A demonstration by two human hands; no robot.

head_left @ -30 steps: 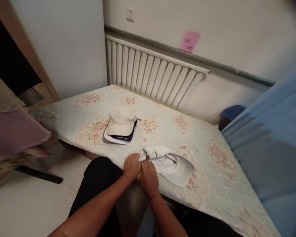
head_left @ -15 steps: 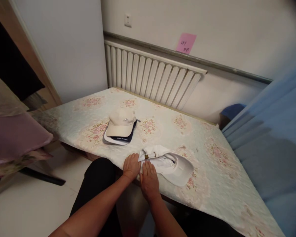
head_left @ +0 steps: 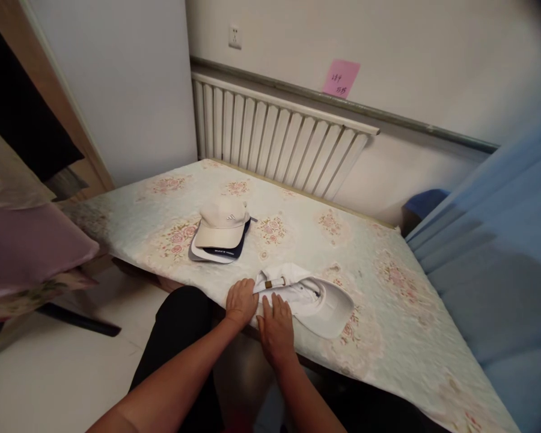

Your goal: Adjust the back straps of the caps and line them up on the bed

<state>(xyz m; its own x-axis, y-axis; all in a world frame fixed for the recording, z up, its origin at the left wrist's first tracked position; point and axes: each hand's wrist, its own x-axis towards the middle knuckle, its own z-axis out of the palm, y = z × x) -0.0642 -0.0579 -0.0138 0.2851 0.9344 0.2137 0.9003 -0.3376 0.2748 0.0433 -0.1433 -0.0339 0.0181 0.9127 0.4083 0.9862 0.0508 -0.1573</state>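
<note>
A white baseball cap [head_left: 327, 308] lies on its side near the front edge of the bed, its brim pointing right and its inside facing me. The back strap with a small brass buckle [head_left: 268, 284] is toward the left. My left hand [head_left: 242, 302] is closed on the cap's left end beside the strap, its fingertips partly hidden. Lying on the cap's near side, my right hand [head_left: 277, 329] has its fingers stretched out. Farther back and left sits a stack of caps, with a beige cap [head_left: 223, 225] on top and a navy cap [head_left: 229, 249] under it.
The bed has a pale floral cover [head_left: 306, 222]. Behind it are a white radiator [head_left: 270, 135] and a wall pipe. A blue curtain [head_left: 514, 252] hangs at the right. Cloth in pink [head_left: 31, 252] covers something at the left. My knees are against the bed's front edge.
My right hand has shifted slightly to the right along the white cap, away from my left hand. My left hand stays at the strap end.
</note>
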